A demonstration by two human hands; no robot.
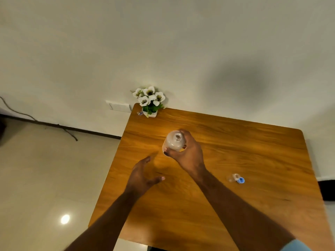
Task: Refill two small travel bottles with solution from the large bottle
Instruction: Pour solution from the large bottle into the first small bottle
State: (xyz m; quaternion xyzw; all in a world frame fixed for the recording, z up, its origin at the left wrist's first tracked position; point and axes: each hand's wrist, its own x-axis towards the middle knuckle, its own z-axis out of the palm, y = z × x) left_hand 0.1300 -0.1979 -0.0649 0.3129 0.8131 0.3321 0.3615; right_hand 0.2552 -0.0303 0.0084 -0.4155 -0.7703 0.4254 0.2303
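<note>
While right hand [186, 153] wraps big bottle [175, 143] at table [253, 147] centre, left hand [143, 175] hovers apart, empty, near-left. Bottle looks bulky, smooth, maybe slippery: grip mid-body. Small bottle [235, 178], blue cap, stands right; light, tippy.

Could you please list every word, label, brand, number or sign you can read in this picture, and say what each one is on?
None can be read.
Large bottle, gripped by the right hand: no print visible from above.
Small travel bottle with a blue cap: too small and blurred to show any label.
Small object beside the flower pot: blurred, unreadable.
Wall plate: blank.
Left hand holds nothing.
</note>
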